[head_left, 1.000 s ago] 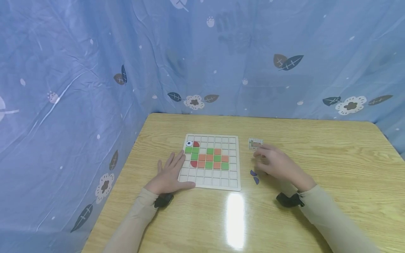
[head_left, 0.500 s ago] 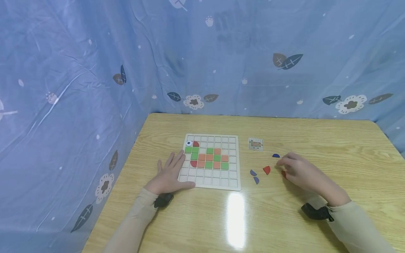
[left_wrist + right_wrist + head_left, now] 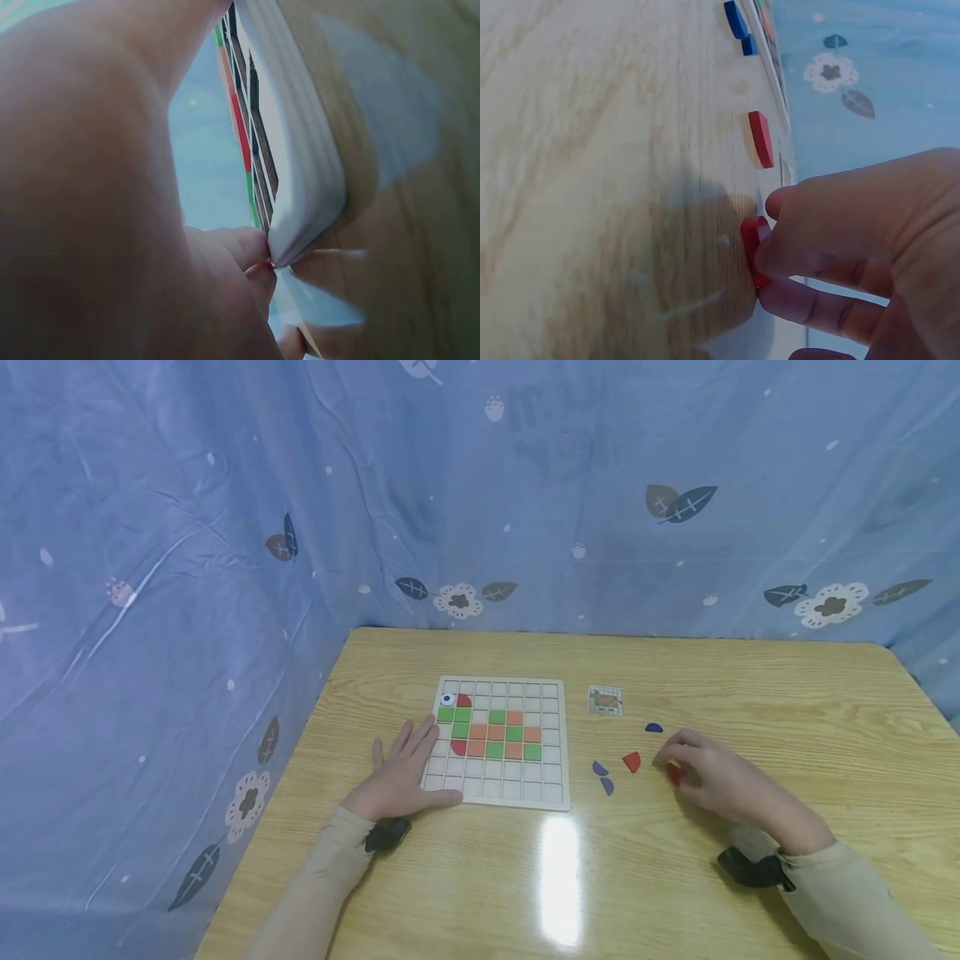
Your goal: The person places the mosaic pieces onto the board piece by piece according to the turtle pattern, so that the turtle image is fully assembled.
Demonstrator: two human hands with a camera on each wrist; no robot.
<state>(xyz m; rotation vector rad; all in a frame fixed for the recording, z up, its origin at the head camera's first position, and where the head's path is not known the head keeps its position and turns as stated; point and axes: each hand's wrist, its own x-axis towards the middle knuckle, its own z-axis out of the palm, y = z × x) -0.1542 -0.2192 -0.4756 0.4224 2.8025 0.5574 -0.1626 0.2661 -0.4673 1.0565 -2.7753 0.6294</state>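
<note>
A white square grid board [image 3: 517, 785] lies left of the table's middle, with green, orange and red pieces and an eye piece [image 3: 447, 700] set in it. My left hand [image 3: 397, 777] rests with spread fingers at the board's left edge; the left wrist view shows fingers touching its rim [image 3: 307, 165]. To the right, my right hand [image 3: 720, 781] pinches a red piece [image 3: 675, 773] at the tabletop. Thumb and fingers partly hide that red piece [image 3: 751, 244], so its full outline cannot be told. Another red piece [image 3: 632, 762], a quarter circle, lies just left of this hand.
Two blue half-round pieces [image 3: 603, 777] lie between board and right hand. A further blue half-round piece [image 3: 654, 727] sits farther back. Behind them is a small picture card [image 3: 606, 701] with a grid pattern. A blue patterned curtain [image 3: 570, 527] borders the wooden table [image 3: 465, 877].
My right hand has moved right, away from the card, uncovering the card, a blue piece and a red piece, and now takes hold of the other red piece. The left hand stays put.
</note>
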